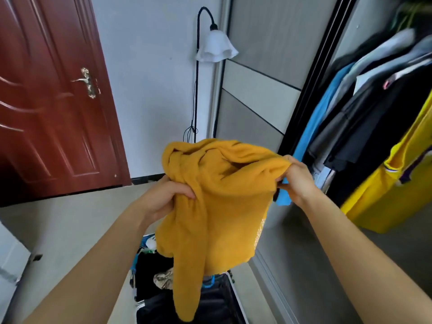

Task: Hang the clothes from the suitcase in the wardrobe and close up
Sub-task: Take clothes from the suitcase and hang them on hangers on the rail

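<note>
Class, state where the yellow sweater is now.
Centre of the head view: the yellow sweater hangs between the left hand and right hand, above the open suitcase, left of the wardrobe.

Soft, even light keeps the room bright, and the mustard-yellow knitted garment [222, 195] at centre looks fairly sharp. Wide-angle distortion bows the dark red panelled wooden door [53, 101] at the left edge, while blur smears the dark hanging clothes [374, 118] on the right.

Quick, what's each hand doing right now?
Left hand: grips the mustard sweater.
Right hand: pinches the same sweater's edge; a blue piece shows under it.
</note>
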